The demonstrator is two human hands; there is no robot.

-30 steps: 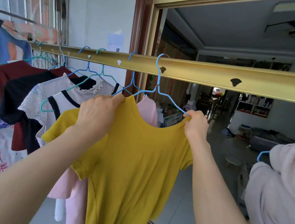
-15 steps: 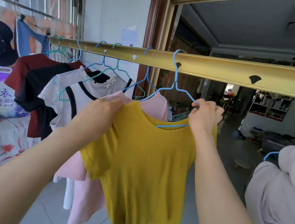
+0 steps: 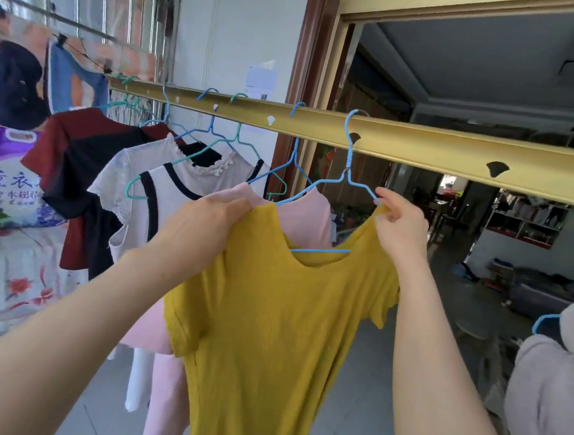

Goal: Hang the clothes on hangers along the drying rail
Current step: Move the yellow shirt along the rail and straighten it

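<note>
The left hand (image 3: 206,224) grips the left shoulder of the yellow shirt (image 3: 281,320), fingers curled round the fabric. The right hand (image 3: 398,222) pinches the right shoulder at the end of the blue hanger (image 3: 349,158). The shirt hangs below both sets of fingers, on the hanger. Above the right fingers, the hanger hook sits over the gold rail (image 3: 422,142). Beyond the left fingers, a pink top (image 3: 309,215) and a white top (image 3: 176,205) hang from the same rail.

I'm holding the yellow top (image 3: 281,320): fine-ribbed knit cloth, matt. Its hanger (image 3: 349,160): thin wire, blue coating, slightly glossy. The rail (image 3: 422,144): gold metal, smooth, satin sheen. The pink garment (image 3: 307,219) behind: smooth matt cloth. The door frame (image 3: 298,81): dark wood, glossy.
</note>
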